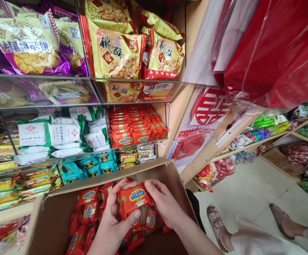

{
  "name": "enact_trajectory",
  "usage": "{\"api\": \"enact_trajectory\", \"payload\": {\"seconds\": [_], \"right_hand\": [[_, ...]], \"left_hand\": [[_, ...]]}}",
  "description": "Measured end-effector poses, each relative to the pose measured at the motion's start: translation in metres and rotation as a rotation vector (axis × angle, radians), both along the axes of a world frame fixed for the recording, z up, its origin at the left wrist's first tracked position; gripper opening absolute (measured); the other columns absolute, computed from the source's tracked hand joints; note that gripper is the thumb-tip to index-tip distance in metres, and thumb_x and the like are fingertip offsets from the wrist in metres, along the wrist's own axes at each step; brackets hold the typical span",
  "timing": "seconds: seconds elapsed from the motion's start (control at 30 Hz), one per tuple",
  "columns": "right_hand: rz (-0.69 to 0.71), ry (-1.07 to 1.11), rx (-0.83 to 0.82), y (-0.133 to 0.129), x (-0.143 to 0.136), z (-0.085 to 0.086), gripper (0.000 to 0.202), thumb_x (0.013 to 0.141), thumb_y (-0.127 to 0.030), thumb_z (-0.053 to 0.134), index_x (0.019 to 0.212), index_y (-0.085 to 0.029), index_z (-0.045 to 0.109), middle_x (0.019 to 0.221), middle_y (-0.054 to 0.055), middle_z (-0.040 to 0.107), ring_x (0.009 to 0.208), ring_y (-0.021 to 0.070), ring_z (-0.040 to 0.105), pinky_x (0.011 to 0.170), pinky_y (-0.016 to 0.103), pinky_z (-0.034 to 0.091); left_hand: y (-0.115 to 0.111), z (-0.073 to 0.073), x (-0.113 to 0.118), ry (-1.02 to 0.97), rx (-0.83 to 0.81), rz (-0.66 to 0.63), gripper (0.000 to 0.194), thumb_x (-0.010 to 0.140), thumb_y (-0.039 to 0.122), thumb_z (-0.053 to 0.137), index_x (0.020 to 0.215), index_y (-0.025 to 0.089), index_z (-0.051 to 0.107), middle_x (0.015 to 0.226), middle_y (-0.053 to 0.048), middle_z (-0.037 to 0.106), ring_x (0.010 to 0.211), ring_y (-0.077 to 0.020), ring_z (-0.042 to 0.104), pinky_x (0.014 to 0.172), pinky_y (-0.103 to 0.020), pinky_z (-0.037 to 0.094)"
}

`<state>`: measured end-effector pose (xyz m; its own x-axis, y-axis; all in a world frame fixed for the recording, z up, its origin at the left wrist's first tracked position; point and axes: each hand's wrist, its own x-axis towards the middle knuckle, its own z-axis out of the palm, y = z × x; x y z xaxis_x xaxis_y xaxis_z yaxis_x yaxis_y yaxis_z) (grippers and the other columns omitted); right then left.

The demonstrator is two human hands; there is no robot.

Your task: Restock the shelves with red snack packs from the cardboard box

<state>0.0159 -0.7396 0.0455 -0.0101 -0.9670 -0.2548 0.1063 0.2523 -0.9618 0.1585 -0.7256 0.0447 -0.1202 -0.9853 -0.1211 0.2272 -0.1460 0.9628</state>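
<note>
Over an open cardboard box (pixel 55 202), my two hands hold a red snack packet (pixel 135 199) with a blue and yellow label. My left hand (pixel 113 212) grips its left side, thumb along the lower front edge and fingers behind. At the upper right corner, my right hand (pixel 164 202) pinches the wrapper. Whether more packets are stacked behind the front one is hidden. Inside the box lie several more red packets (pixel 89 211), loosely piled. Similar red packets (pixel 138 125) fill a shelf compartment just beyond the box.
Glass-fronted shelves hold purple cookie bags (pixel 31 46), yellow cookie bags (pixel 116 53), white-and-green packets (pixel 63 132) and teal packets (pixel 100 164). Red plastic-wrapped goods (pixel 273 53) hang at the upper right. Another person's sandalled foot (pixel 219 226) is on the tiled floor.
</note>
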Motion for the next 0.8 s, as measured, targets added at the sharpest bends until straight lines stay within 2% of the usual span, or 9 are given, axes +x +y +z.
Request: {"api": "enact_trajectory", "payload": {"seconds": [0.1,0.17,0.27,0.37,0.43,0.53,0.63,0.7,0.8], "right_hand": [[0.042,-0.133,-0.007,0.000,0.000,0.001,0.026,0.073,-0.043,0.060,0.080,-0.019,0.055,0.066,-0.002,0.055,0.057,0.0104,0.051,0.054,0.022,0.042],[0.060,-0.097,-0.110,0.002,0.000,0.002,0.021,0.073,-0.038,0.062,0.079,-0.018,0.056,0.069,-0.002,0.057,0.062,0.0101,0.053,0.059,0.021,0.042],[0.199,0.028,-0.177,0.005,-0.004,0.007,0.022,0.071,-0.033,0.065,0.087,-0.019,0.058,0.078,-0.001,0.062,0.072,0.0126,0.056,0.064,0.022,0.043],[0.372,0.184,-0.236,0.002,-0.011,0.023,0.028,0.069,-0.032,0.066,0.094,-0.021,0.059,0.086,0.000,0.064,0.077,0.0150,0.057,0.066,0.024,0.044],[0.375,0.254,-0.330,-0.010,-0.016,0.044,0.025,0.072,-0.034,0.063,0.093,-0.021,0.059,0.084,0.000,0.063,0.074,0.0146,0.057,0.064,0.024,0.044],[0.145,0.327,-0.563,-0.051,-0.020,0.080,0.025,0.075,-0.036,0.059,0.095,-0.021,0.055,0.084,0.000,0.061,0.074,0.0141,0.058,0.065,0.026,0.046],[-0.074,0.556,-0.789,-0.110,-0.018,0.105,0.025,0.076,-0.032,0.058,0.096,-0.019,0.053,0.089,0.002,0.061,0.081,0.0163,0.058,0.073,0.031,0.045],[-0.105,0.746,-0.830,-0.147,-0.012,0.113,0.025,0.076,-0.028,0.058,0.097,-0.016,0.054,0.093,0.004,0.061,0.088,0.0192,0.057,0.080,0.035,0.044],[-0.059,0.938,-0.730,-0.193,0.004,0.116,0.029,0.077,-0.027,0.057,0.102,-0.010,0.055,0.101,0.010,0.060,0.099,0.0240,0.055,0.087,0.039,0.041]], "left_hand": [[0.003,0.002,0.000,0.006,0.011,-0.020,0.078,0.063,0.033,0.069,0.130,0.032,0.030,0.135,-0.004,0.045,0.117,-0.0260,0.047,0.091,-0.033,0.046],[0.002,-0.004,0.005,-0.078,-0.009,-0.012,0.074,0.067,0.037,0.065,0.131,0.032,0.030,0.136,-0.003,0.043,0.124,-0.0239,0.038,0.097,-0.032,0.040],[-0.002,-0.012,0.015,-0.239,-0.066,0.022,0.068,0.067,0.038,0.066,0.128,0.030,0.036,0.138,-0.002,0.041,0.128,-0.0208,0.031,0.099,-0.029,0.035],[-0.004,-0.006,0.023,-0.266,-0.097,0.047,0.073,0.063,0.039,0.068,0.128,0.030,0.035,0.128,-0.003,0.052,0.110,-0.0209,0.053,0.085,-0.026,0.048],[-0.004,0.001,0.029,-0.230,-0.083,0.076,0.073,0.063,0.042,0.068,0.127,0.029,0.036,0.111,-0.005,0.064,0.087,-0.0200,0.064,0.071,-0.027,0.054],[0.000,0.002,0.038,-0.226,-0.034,0.106,0.059,0.060,0.048,0.068,0.112,0.025,0.050,0.090,-0.004,0.070,0.077,-0.0203,0.066,0.069,-0.028,0.055],[0.006,-0.015,0.044,-0.297,0.037,0.038,0.044,0.061,0.050,0.065,0.096,0.024,0.060,0.088,-0.004,0.071,0.085,-0.0208,0.064,0.077,-0.027,0.052],[0.012,-0.029,0.047,-0.328,0.069,-0.059,0.039,0.064,0.050,0.063,0.094,0.024,0.062,0.091,-0.004,0.070,0.090,-0.0205,0.063,0.080,-0.026,0.051],[0.019,-0.045,0.048,-0.334,0.080,-0.186,0.037,0.066,0.051,0.061,0.093,0.026,0.064,0.089,-0.003,0.071,0.089,-0.0198,0.064,0.080,-0.025,0.051]]}}
